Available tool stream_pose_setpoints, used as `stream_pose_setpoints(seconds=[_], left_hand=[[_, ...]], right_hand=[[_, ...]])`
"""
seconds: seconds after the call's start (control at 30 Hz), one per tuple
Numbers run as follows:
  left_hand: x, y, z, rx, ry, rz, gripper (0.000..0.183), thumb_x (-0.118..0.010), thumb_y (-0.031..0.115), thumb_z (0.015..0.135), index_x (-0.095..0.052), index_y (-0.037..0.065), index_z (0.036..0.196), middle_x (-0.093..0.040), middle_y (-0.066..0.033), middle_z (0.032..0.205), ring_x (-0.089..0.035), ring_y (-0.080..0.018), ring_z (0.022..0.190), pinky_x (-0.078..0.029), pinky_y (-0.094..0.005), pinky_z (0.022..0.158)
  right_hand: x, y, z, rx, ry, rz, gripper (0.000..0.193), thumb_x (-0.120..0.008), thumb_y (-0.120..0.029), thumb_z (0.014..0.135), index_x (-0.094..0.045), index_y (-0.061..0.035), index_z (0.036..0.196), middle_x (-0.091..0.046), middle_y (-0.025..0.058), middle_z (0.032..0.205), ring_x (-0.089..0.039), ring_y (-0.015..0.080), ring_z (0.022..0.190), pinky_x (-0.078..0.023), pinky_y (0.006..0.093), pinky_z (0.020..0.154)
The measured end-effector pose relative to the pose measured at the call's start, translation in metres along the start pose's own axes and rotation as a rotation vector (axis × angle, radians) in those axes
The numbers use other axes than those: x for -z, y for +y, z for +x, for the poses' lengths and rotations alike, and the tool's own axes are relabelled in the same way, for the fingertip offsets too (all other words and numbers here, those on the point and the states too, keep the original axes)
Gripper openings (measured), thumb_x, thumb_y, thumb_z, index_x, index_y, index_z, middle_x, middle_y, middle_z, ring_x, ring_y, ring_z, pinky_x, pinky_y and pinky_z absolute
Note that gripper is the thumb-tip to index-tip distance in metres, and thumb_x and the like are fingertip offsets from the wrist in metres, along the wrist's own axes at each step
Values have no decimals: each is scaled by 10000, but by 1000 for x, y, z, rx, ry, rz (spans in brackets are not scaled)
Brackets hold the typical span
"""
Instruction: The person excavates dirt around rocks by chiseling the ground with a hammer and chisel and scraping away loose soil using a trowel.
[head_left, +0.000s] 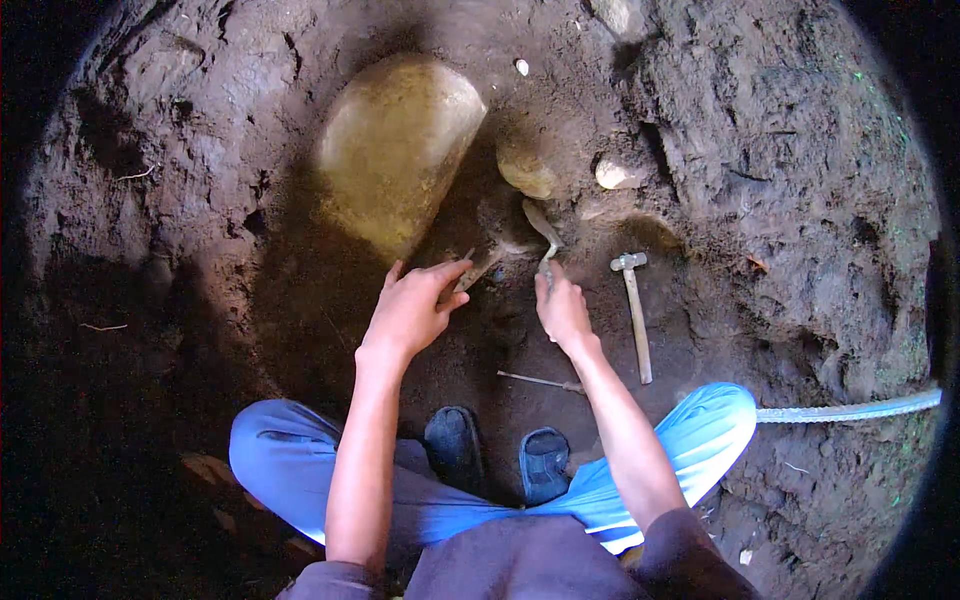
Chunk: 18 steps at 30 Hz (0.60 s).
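Observation:
My right hand (565, 312) is closed round the handle of a small trowel (541, 222), whose narrow blade points away from me into the dark soil beside a rounded stone (527, 170). Left of it, my left hand (408, 312) is low over the dug soil, thumb and fingers curled around the near end of a slim, pale brown piece (482, 270). What kind of thing that piece is I cannot make out. Just beyond the left hand rises a large, smooth yellowish boulder (395, 150), partly set in the earth.
A hammer (637, 318) with a wooden handle lies right of my right hand. Nearer me is a thin metal rod tool (538, 380), partly behind my right forearm. A pale stone (618, 174) sits in the soil. Rough earth walls (800, 190) surround the hollow; a pale strip (850, 408) extends right beside my knee.

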<state>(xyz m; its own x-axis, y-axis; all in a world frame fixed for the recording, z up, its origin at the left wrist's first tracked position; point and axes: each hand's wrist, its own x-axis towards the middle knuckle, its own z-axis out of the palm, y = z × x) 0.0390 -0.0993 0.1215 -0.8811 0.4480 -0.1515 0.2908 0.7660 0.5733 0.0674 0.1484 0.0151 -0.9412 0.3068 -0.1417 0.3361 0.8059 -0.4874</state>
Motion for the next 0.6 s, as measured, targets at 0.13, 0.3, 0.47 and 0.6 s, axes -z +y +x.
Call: stream_pose_setpoints(seconds=[0.13,0.3,0.47,0.6], left_hand=[[0,-17,-13,36,10,17,426,-651,260,944,-602,180,1360,-650,-83,1328,-594,-296,1248,-297,-606,1150],[2,-2,-2,44,-54,8,459,-653,282,955,-572,192,1398,-648,-79,1335,-591,-283,1262,-273,-608,1161],[-4,-20,-13,36,6,14,461,-658,267,951,-574,196,1398,-675,-93,1284,-625,-288,1215,-273,-604,1160],[5,-8,-6,98,-75,17,463,-655,268,953,-569,203,1403,-664,-95,1304,-614,-286,1231,-270,-604,1162]], right_hand=[[60,-35,-15,-222,-373,293,419,-524,-320,1012,-583,-61,1335,-694,323,992,-706,464,817,-567,540,797],[20,12,13,-43,-76,227,372,-515,-321,1024,-588,-66,1285,-693,317,954,-688,475,837,-564,545,752],[28,-30,-12,-176,-344,412,387,-505,-310,1033,-547,-62,1328,-714,251,888,-679,327,540,-561,436,457],[58,2,-14,-111,-336,367,461,-485,-336,1047,-515,-65,1418,-705,209,801,-619,226,439,-525,359,363]])
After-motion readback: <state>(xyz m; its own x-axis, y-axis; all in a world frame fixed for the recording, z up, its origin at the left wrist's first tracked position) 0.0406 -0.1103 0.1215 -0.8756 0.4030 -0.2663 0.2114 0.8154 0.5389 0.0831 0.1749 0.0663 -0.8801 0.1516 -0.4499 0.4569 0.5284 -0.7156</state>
